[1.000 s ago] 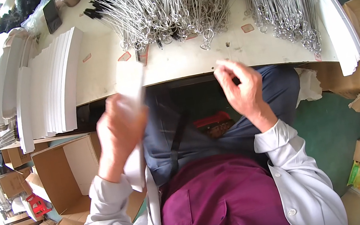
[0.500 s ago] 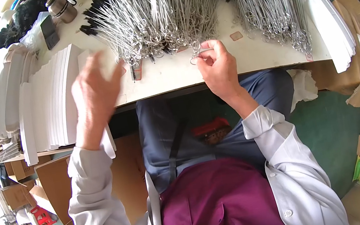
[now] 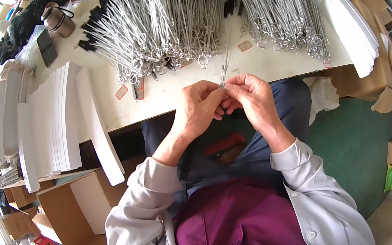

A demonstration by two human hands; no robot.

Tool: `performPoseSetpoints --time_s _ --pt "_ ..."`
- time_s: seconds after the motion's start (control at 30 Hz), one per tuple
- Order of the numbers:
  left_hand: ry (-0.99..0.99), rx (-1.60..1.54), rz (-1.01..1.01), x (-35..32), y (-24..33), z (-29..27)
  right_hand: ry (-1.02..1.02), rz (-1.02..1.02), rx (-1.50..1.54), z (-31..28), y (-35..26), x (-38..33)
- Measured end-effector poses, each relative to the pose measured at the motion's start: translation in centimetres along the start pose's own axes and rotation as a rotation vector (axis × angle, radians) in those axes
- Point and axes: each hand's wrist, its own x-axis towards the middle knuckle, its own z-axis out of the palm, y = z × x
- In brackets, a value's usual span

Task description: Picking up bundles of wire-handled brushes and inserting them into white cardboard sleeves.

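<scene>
Left hand point(image 3: 197, 109) and right hand point(image 3: 254, 100) partly hide apparently gripped wires point(image 3: 224, 70).

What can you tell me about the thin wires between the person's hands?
The wires are a few slender, silvery, metal-looking strands, close together and roughly straight, pointing away from the body over the front part of the pale table. Their near ends are gripped between the left hand and right hand, whose fingers hide them. The far ends are too faint to make out.
</scene>
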Motion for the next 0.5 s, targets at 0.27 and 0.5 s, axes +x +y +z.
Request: performPoseSetpoints --time_s 0.27,0.5 --pt "-0.041 -0.173 -0.042 -1.6 -0.2 1.0 -0.039 0.006 -0.194 -1.8 -0.2 0.6" --pt "-0.098 -0.262 -0.07 -4.4 -0.3 2.4 -0.08 0.197 0.288 0.3 -0.9 1.7"
